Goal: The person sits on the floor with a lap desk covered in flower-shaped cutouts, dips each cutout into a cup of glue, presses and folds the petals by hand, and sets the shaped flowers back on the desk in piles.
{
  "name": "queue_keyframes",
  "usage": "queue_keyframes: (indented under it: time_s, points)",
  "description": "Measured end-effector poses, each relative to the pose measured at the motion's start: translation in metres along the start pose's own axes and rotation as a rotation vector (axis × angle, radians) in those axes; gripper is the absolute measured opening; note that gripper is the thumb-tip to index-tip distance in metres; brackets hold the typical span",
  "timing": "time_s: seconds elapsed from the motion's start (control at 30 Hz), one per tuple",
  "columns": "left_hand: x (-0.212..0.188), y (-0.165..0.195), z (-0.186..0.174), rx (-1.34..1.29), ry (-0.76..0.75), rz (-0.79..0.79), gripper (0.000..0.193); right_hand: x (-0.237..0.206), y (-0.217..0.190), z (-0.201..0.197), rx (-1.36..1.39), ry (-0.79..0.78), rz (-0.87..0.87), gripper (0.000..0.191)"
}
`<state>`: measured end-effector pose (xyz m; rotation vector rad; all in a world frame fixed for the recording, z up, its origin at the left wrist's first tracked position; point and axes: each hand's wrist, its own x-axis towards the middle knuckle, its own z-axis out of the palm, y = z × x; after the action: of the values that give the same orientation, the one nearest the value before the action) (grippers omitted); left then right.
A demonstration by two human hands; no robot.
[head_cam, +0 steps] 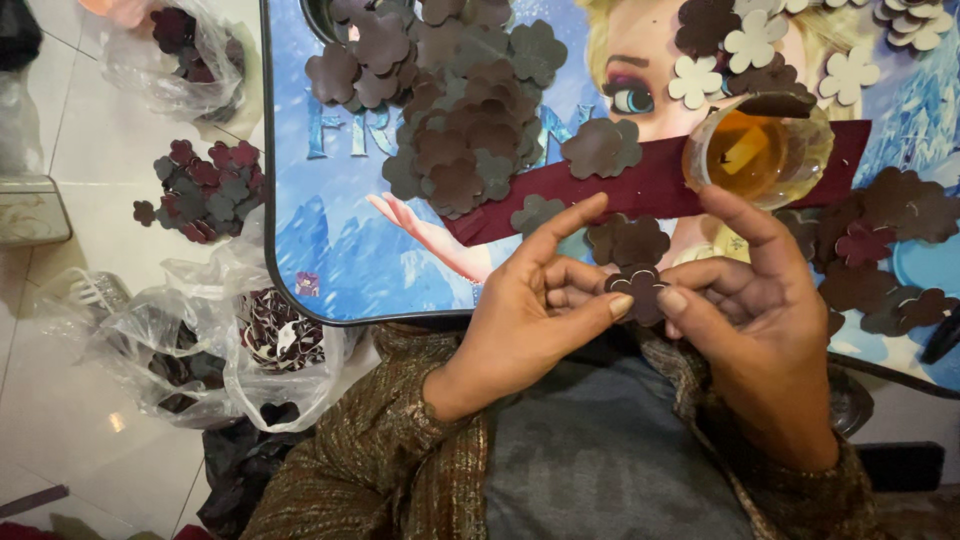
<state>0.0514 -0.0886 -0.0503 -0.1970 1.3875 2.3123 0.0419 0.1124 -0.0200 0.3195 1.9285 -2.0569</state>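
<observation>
My left hand (535,300) and right hand (750,300) meet just above my lap, thumbs and fingers pinched on one dark flower cutout (638,290). It looks thin, light and floppy, so I judge the petal edges the best place to grip. Beyond lie the maroon strip (640,190), a glass of amber liquid (757,150) and the heap of brown flowers (460,110) on the tray (330,250).

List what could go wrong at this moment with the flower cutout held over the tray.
1. The glass cup of amber liquid sits just beyond the right hand; a knock might spill it over the maroon strip.
2. The dark flower cutout, pinched by both the right and the left hand, could bend.
</observation>
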Motion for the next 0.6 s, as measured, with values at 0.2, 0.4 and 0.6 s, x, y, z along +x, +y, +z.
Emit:
queue_keyframes:
  time_s: [0.2, 0.4, 0.6]
  points:
    - [0.003, 0.0, 0.0, 0.002, -0.005, -0.011, 0.083, -0.001, -0.005, 0.007, -0.126, 0.009, -0.016, 0.08]
    - [-0.009, 0.019, 0.002, 0.249, -0.057, 0.071, 0.085, -0.009, -0.012, 0.011, -0.103, 0.008, 0.042, 0.086]
    - [-0.021, 0.042, 0.005, 0.567, -0.107, 0.208, 0.082, -0.015, -0.007, 0.008, -0.047, -0.017, -0.069, 0.082]
